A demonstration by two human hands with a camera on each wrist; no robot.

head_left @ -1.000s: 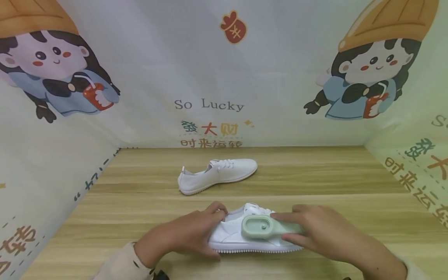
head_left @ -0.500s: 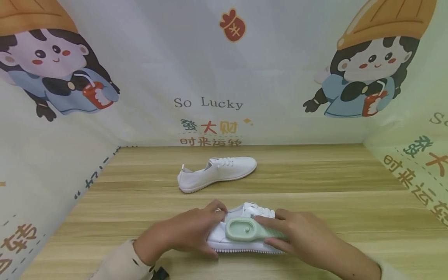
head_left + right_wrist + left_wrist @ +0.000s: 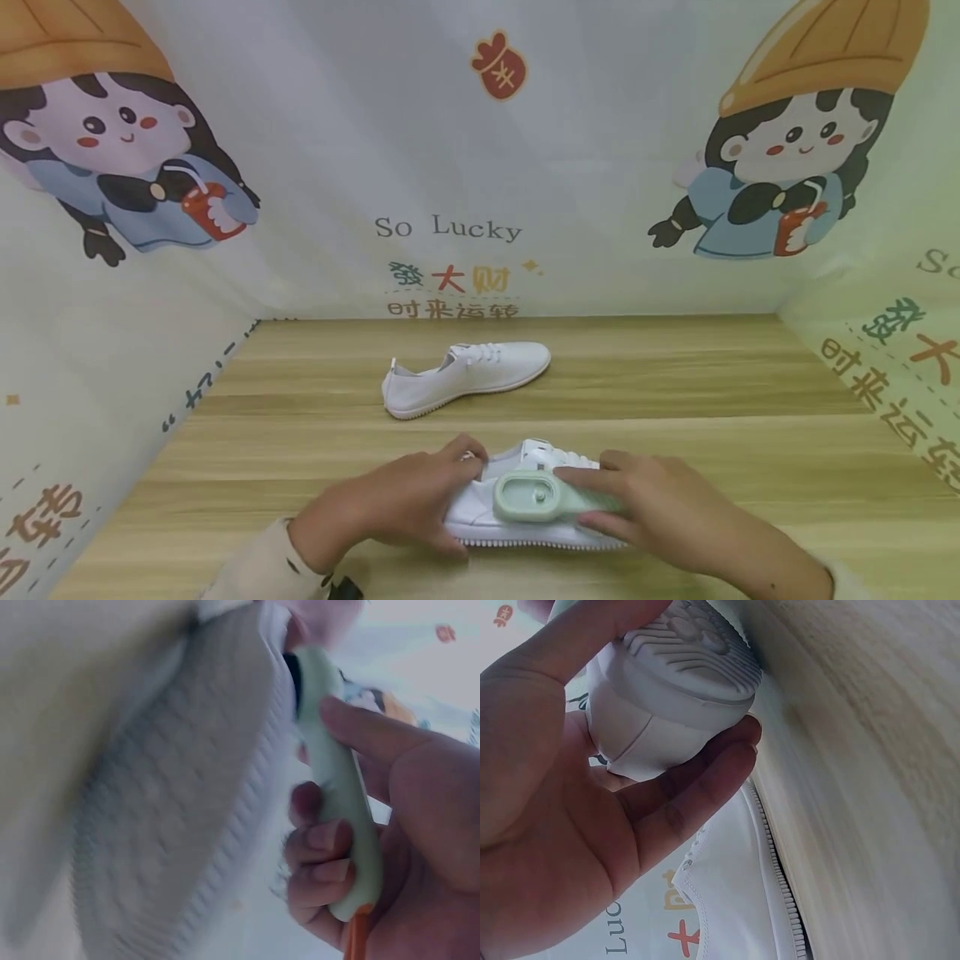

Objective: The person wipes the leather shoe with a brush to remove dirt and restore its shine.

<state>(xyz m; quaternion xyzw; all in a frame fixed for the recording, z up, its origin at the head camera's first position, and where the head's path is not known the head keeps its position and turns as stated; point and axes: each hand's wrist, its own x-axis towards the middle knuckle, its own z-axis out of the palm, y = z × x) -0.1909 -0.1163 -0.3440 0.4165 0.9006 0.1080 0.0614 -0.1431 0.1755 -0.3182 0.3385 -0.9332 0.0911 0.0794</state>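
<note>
L hand [image 3: 405, 504]: fingers [image 3: 694, 799] & thumb part-spread, gripping heel of near white shoe [image 3: 476, 512], sole tipped into view over counter [image 3: 675, 375]. R hand [image 3: 667, 508]: fingers curled round handle of green brush [image 3: 551, 500], head vs. shoe's side. 2nd shoe [image 3: 468, 379] on counter behind.

Left hand [image 3: 405, 504] gripping, right hand [image 3: 652, 512] curled tight, forearms [image 3: 768, 550] angled inward
</note>
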